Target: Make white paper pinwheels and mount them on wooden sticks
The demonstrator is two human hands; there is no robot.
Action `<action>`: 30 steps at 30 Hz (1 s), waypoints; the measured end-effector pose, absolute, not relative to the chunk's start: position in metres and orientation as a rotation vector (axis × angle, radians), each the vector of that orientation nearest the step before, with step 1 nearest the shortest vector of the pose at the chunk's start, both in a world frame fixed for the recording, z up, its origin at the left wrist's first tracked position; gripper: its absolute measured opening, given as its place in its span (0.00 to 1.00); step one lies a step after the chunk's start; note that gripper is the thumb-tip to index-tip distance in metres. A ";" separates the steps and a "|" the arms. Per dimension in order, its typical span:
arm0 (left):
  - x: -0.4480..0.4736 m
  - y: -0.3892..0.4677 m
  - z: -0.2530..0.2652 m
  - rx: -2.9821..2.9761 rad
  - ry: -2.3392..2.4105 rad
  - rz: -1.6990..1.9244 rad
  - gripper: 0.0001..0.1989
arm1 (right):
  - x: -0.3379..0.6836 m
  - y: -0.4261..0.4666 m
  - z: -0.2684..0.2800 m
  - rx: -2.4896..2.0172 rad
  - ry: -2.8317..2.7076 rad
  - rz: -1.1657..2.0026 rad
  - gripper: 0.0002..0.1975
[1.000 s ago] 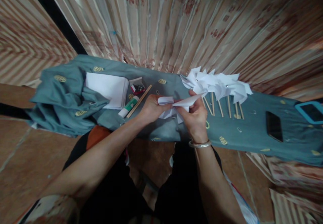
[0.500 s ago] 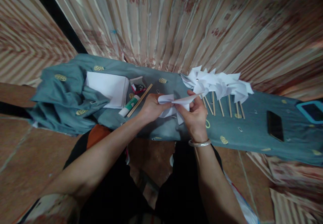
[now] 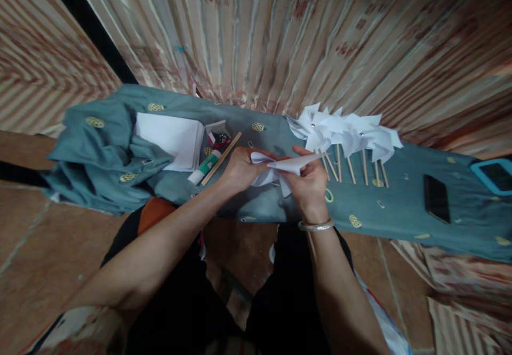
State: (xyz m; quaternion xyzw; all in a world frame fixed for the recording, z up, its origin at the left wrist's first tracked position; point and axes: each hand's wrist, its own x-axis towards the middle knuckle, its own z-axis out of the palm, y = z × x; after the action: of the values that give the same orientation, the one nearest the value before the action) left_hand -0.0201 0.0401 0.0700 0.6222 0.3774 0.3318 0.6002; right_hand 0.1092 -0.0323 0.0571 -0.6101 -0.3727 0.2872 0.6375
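Note:
Over the front of the cloth-covered table, a white paper pinwheel (image 3: 294,164) with curled flaps is held between both hands. My left hand (image 3: 241,169) pinches its left side near the middle, fingers closed. On the other side, my right hand (image 3: 309,182) grips a blade with the thumb below and the fingers behind. A silvery bangle circles that wrist. The paper hides some fingertips. Behind my right hand lie several finished white pinwheels (image 3: 348,131) on wooden sticks, with shiny pins at their centres.
Left of my hands are wooden sticks (image 3: 222,159), a green-and-white glue stick (image 3: 205,167), a small open box of pins (image 3: 218,136) and a stack of white paper (image 3: 170,139). Rightward, a dark phone (image 3: 437,199) and a blue-framed device (image 3: 494,176) lie on the green cloth (image 3: 396,206).
My right hand has turned its blade of the pinwheel, which now lies flatter and points right. The right fingers have shifted slightly; my left hand stays in place.

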 end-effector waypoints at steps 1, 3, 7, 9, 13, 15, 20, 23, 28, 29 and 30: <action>-0.020 0.040 0.069 1.441 0.874 0.773 0.08 | 0.109 -0.032 0.057 -1.398 -0.851 0.658 0.30; -0.020 0.040 0.069 1.439 0.872 0.784 0.08 | 0.110 -0.033 0.057 -1.410 -0.856 0.662 0.31; -0.020 0.040 0.070 1.443 0.862 0.787 0.08 | 0.110 -0.033 0.057 -1.429 -0.846 0.650 0.32; -0.020 0.040 0.072 1.445 0.862 0.778 0.08 | 0.109 -0.032 0.057 -1.428 -0.831 0.644 0.31; -0.019 0.039 0.075 1.427 0.883 0.767 0.08 | 0.108 -0.032 0.058 -1.416 -0.816 0.650 0.31; -0.018 0.039 0.076 1.415 0.895 0.761 0.08 | 0.108 -0.032 0.058 -1.416 -0.803 0.650 0.31; -0.017 0.040 0.077 1.415 0.895 0.744 0.08 | 0.108 -0.033 0.057 -1.436 -0.811 0.631 0.31; -0.017 0.040 0.075 1.429 0.882 0.758 0.07 | 0.108 -0.033 0.058 -1.432 -0.809 0.627 0.30; -0.017 0.041 0.067 1.436 0.914 0.806 0.02 | 0.108 -0.033 0.061 -1.452 -0.804 0.640 0.26; -0.017 0.042 0.066 1.438 0.921 0.810 0.02 | 0.108 -0.034 0.062 -1.460 -0.807 0.639 0.26; -0.017 0.042 0.065 1.438 0.925 0.811 0.02 | 0.108 -0.034 0.062 -1.467 -0.812 0.636 0.25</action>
State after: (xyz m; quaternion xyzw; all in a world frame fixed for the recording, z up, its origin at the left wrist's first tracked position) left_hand -0.0173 0.0421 0.0652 0.6164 0.3966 0.3478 0.5846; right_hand 0.1077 -0.0339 0.0621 -0.6392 -0.3539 0.2769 0.6241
